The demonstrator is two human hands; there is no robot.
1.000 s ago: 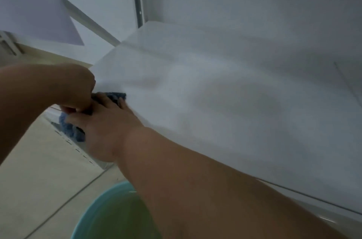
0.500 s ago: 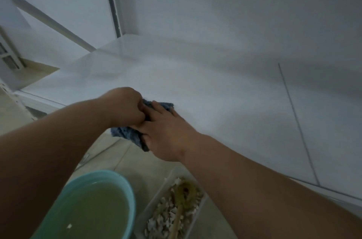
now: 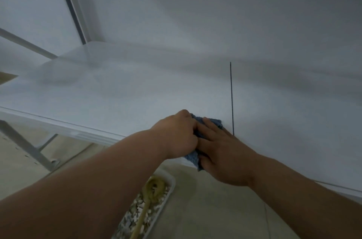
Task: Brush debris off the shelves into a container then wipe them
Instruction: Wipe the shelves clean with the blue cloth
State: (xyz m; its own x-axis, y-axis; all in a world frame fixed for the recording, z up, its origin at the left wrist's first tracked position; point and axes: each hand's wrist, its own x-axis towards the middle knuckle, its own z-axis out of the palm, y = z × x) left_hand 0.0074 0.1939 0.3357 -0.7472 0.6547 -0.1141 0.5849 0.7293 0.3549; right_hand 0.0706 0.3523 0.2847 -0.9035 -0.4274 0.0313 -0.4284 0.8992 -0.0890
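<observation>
Brushing looks done: debris tray [image 3: 170, 180] with brush [image 3: 151, 191] at 6 o'clock. My left hand [image 3: 176, 135] grips blue cloth [image 3: 212, 123]; right hand [image 3: 221, 152] presses it flat on shelf [image 3: 137, 101]. Wiping underway.

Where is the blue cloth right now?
Head view, centre: the blue knitted cloth lies on the white shelf's front edge under both hands, left hand and right hand, just left of the dark seam.

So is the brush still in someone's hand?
No, the brush lies in the tray on the floor; both hands are on the cloth.

Storeroom or shop: white metal shelving [image 3: 137, 101]
</observation>
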